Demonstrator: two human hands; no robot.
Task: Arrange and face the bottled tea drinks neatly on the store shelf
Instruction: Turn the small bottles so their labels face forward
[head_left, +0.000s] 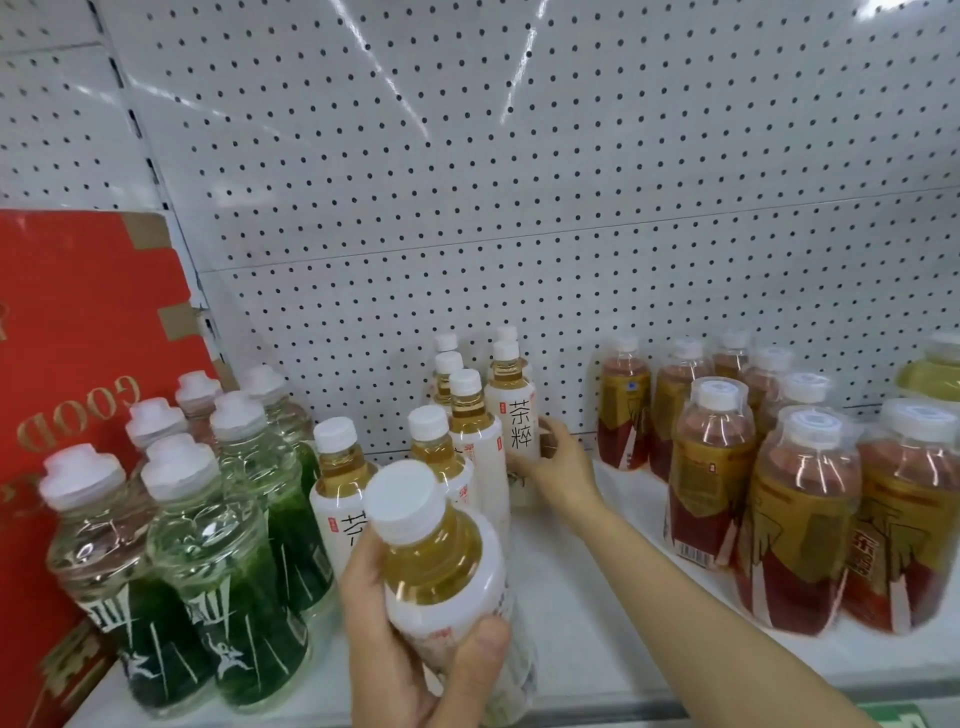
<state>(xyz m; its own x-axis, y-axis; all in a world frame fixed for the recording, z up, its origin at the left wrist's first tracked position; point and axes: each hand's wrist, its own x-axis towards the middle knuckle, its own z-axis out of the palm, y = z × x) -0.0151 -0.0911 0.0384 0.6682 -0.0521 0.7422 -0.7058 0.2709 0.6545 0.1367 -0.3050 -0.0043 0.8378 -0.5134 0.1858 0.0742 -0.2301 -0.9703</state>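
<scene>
Left hand (410, 639) gripping white-labelled tea bottle (447, 577), right hand (558, 457) holding bottle marked 茶粹 (514, 415)

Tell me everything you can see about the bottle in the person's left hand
The bottle in the left hand is clear plastic with a white ribbed screw cap, shut. Amber tea fills the bare shoulder; a white wrap label with a few small red marks covers the body below. It is tilted, cap leaning up and left, held off the shelf in front of the white-label row. The left hand grips its lower body, thumb across the front, fingers behind. Its base is hidden by the hand, and the label text cannot be read.
</scene>
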